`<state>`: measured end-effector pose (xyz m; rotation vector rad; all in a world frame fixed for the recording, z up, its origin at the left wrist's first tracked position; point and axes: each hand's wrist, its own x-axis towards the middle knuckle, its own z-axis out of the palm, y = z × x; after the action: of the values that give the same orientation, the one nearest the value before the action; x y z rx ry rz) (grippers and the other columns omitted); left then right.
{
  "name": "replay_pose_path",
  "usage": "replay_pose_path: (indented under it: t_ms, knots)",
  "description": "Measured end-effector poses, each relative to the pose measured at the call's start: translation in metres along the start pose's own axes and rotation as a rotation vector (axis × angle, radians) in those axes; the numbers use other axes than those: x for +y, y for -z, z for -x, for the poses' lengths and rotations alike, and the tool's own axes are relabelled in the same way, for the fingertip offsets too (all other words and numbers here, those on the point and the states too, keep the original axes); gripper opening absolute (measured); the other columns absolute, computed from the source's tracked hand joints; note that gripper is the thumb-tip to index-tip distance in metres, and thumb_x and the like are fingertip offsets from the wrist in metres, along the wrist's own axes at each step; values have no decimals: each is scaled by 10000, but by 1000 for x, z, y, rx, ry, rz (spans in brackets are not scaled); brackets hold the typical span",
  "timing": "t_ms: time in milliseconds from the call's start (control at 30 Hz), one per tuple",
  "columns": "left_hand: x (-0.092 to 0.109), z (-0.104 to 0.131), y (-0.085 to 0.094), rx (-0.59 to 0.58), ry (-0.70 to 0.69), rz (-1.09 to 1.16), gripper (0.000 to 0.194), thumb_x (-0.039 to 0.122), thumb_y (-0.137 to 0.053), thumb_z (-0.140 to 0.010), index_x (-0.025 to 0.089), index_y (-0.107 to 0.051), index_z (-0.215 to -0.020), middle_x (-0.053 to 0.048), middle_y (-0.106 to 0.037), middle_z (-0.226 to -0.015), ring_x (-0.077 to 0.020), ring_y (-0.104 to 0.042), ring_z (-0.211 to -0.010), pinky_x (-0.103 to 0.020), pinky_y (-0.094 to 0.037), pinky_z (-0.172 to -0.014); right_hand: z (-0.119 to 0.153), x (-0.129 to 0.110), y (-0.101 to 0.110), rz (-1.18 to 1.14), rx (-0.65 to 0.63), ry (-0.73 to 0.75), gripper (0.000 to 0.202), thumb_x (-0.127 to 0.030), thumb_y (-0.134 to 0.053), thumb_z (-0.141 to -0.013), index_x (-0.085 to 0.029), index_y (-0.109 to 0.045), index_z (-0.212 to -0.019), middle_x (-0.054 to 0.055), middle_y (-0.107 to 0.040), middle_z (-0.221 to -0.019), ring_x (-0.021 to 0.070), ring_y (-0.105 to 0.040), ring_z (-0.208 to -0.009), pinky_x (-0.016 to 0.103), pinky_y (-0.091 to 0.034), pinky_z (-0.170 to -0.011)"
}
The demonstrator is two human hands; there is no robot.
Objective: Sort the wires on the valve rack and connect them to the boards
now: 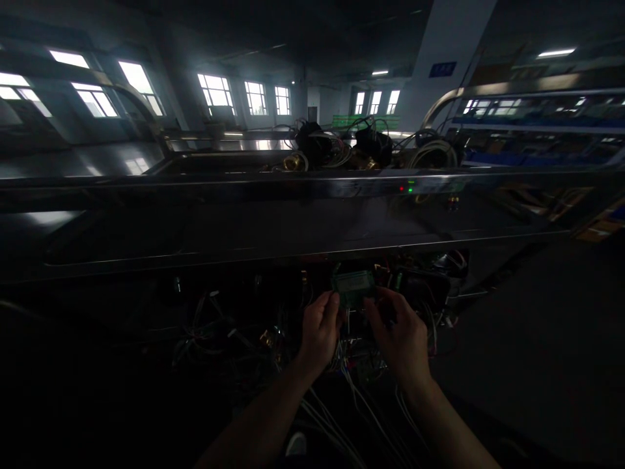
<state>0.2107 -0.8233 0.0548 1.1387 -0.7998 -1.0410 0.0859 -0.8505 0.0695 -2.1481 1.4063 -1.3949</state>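
A small green circuit board (355,290), with a pale rectangular panel on its upper side, is between my two hands below the metal shelf. My left hand (319,329) pinches its left edge, thumb uppermost. At the right edge, my right hand (403,335) has thumb and fingers closed on the same board. Thin white wires (344,355) hang under the board, and more loose wires (198,326) with pale connectors lie off to the left. A brass fitting (266,338) shows faintly among them. Dim light hides most detail below the hands.
A long dark metal shelf (273,225) crosses in front, with its edge just above my hands. Red and green lights (406,189) glow on the upper rail. Coiled cables (432,155) and brass valves (293,162) sit on top. Stocked racks (541,140) stand at the right.
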Motion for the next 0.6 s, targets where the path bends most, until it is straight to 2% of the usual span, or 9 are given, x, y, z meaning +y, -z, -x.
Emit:
replay_pose_path:
  t_ms: [200, 600]
  knots:
    - [-2, 0, -1, 10, 11, 23, 488, 639, -575, -695, 154, -520, -688, 48, -424, -546, -41, -353, -436, -145, -249, -368, 0, -1, 1, -1, 7, -2, 344, -458, -503, -843, -146, -580, -965, 24, -601, -695, 145, -579, -589, 270, -479, -571]
    - [-2, 1, 0, 7, 0, -5, 488, 644, -556, -706, 156, -534, -709, 48, -440, -542, -35, -317, -404, -156, -218, -346, 1, 1, 0, -30, -2, -32, 349, -466, -515, -835, -150, -582, -966, 11, -593, -663, 140, -568, -555, 261, -472, -545]
